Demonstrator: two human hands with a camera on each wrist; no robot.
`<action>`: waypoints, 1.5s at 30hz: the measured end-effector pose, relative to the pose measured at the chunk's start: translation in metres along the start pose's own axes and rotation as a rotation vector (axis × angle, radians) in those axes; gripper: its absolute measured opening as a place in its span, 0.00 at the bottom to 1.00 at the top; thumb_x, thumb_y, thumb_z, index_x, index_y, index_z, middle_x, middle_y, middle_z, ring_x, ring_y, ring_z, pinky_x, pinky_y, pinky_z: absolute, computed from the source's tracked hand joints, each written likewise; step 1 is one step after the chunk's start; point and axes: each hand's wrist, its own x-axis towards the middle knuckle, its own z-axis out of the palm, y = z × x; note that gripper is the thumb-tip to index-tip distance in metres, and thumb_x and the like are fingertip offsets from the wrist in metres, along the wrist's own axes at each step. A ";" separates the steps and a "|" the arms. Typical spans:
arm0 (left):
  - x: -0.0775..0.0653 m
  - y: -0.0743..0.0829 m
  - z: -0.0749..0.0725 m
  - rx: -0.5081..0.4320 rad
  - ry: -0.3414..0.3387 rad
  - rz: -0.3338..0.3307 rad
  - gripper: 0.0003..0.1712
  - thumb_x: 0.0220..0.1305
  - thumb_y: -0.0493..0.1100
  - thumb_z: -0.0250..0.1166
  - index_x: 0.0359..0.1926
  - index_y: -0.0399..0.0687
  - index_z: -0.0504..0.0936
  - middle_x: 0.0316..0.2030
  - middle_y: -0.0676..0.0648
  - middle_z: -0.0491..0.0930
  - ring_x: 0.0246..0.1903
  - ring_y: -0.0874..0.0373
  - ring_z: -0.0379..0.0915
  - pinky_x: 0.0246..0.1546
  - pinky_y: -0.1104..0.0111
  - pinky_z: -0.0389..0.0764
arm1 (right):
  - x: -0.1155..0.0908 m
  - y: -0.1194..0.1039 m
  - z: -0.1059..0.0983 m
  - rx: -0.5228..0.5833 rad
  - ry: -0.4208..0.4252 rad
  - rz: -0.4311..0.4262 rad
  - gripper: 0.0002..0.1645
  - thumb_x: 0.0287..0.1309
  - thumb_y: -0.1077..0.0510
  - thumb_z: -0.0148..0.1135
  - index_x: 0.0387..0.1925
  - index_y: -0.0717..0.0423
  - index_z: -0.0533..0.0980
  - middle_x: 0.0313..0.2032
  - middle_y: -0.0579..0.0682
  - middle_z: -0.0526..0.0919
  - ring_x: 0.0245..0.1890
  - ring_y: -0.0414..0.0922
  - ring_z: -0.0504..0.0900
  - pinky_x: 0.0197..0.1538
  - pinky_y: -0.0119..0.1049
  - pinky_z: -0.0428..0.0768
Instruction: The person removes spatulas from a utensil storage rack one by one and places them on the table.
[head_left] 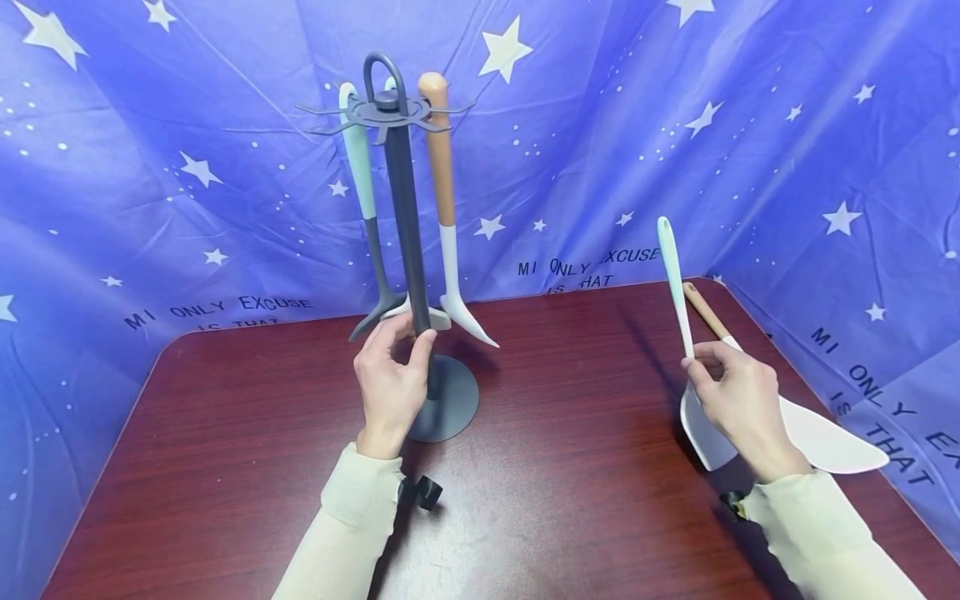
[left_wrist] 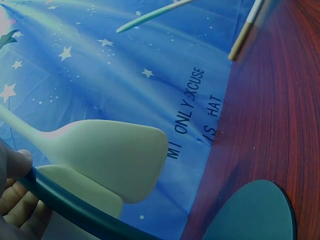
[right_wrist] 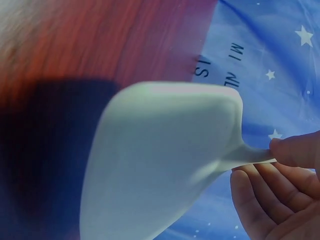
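Note:
My left hand [head_left: 390,383] grips the lower part of the dark grey pole [head_left: 407,225] of a utensil stand, thumb on one side and fingers on the other. In my right hand [head_left: 742,408], thumb and fingers pinch a spatula [head_left: 672,279] near where its pale mint handle meets the white head. Its handle points up and its wide head hangs below the hand, filling the middle of the right wrist view [right_wrist: 160,160]. From the stand's hooked ring hang a wooden-handled white spatula [head_left: 440,167], a mint-handled utensil with a grey head [head_left: 358,167], and another mint-handled one, mostly hidden by the pole.
A second spatula with a wooden handle [head_left: 705,312] and broad white head [head_left: 832,442] lies on the table's right side, partly behind my right hand. The stand's round base [head_left: 453,412] rests on the dark red table [head_left: 555,467]. A blue starry curtain [head_left: 570,183] borders the table.

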 end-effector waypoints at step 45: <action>-0.006 -0.034 0.002 -0.045 -0.021 0.002 0.12 0.51 0.29 0.70 0.39 0.41 0.85 0.30 0.46 0.84 0.31 0.54 0.78 0.35 0.62 0.80 | -0.005 0.042 -0.002 -0.137 -0.242 -0.042 0.07 0.52 0.63 0.63 0.34 0.62 0.79 0.27 0.57 0.83 0.29 0.64 0.78 0.30 0.56 0.69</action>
